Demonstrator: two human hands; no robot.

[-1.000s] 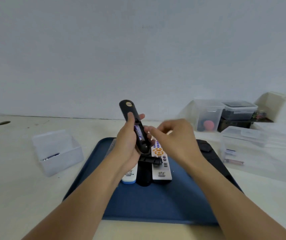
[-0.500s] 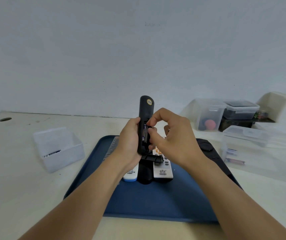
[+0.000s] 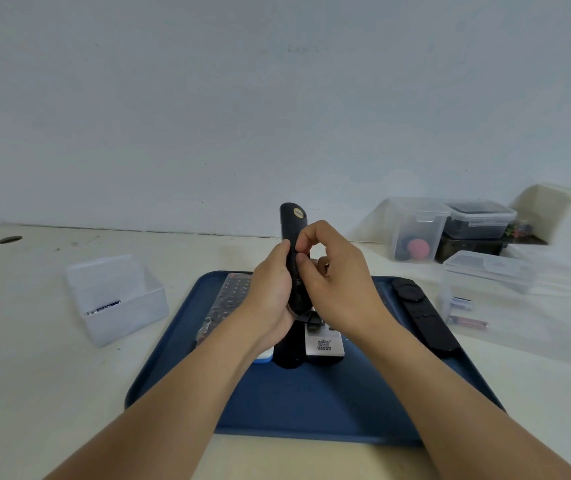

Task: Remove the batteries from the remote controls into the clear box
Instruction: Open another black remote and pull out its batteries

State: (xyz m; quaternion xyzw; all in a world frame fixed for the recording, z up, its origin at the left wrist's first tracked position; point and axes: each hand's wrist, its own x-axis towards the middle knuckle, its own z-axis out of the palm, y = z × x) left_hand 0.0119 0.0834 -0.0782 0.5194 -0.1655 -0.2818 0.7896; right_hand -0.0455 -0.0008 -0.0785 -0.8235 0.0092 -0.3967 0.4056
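Note:
My left hand (image 3: pixel 272 292) grips a black remote (image 3: pixel 293 223) upright above the blue tray (image 3: pixel 311 403), its back side toward me. My right hand (image 3: pixel 334 282) has its thumb and forefinger curled onto the remote's open battery bay; the battery there is hidden by the fingers. The remote's black battery cover (image 3: pixel 308 318) hangs below my hands. A clear box (image 3: pixel 117 299) stands left of the tray with one battery (image 3: pixel 105 307) inside. Under my hands more remotes lie on the tray: a grey one (image 3: pixel 323 344), a black one (image 3: pixel 289 348), a keypad one (image 3: pixel 228 299).
Another black remote (image 3: pixel 422 313) lies along the tray's right edge. To the right stand clear lidded containers (image 3: pixel 484 282), one holding batteries (image 3: pixel 467 321), and a tub with a red object (image 3: pixel 417 247). A wall is close behind the table.
My left hand turned the remote from tilted to upright. My right hand closed in on the battery bay and its fingers now cover the battery.

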